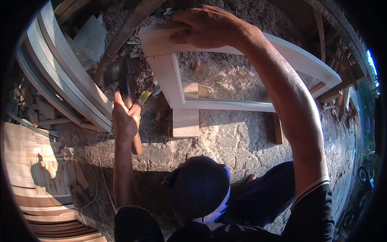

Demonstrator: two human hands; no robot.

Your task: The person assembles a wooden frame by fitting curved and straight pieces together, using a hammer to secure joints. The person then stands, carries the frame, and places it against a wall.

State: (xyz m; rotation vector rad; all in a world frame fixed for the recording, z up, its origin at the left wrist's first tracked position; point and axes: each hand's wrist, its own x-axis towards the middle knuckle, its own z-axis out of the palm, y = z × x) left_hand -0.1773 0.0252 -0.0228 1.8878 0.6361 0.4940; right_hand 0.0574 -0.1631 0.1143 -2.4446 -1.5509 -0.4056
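A hammer [137, 145] with a wooden handle is gripped in my left hand [125, 121], its dark, slightly blurred head pointing away from me. Right beside those fingers a small yellow thing [145, 97] shows; I cannot make out what it is. My right hand [205, 27] is closed over the far left corner of a pale wooden frame [161, 76], with the thumb on its near face. The frame has a long opening, and wood shavings show through it. Under its near edge lie a pale wood block [186, 123] and a narrower wood piece [278, 129].
Long pale boards [72, 68] lean at the far left. Stacked planks [34, 141] fill the left side, with a thin cord [95, 193] beside them. Wood shavings [258, 16] cover the ground beyond the frame. Scrap sticks [342, 64] pile up at the right over rough, cracked flooring [225, 141].
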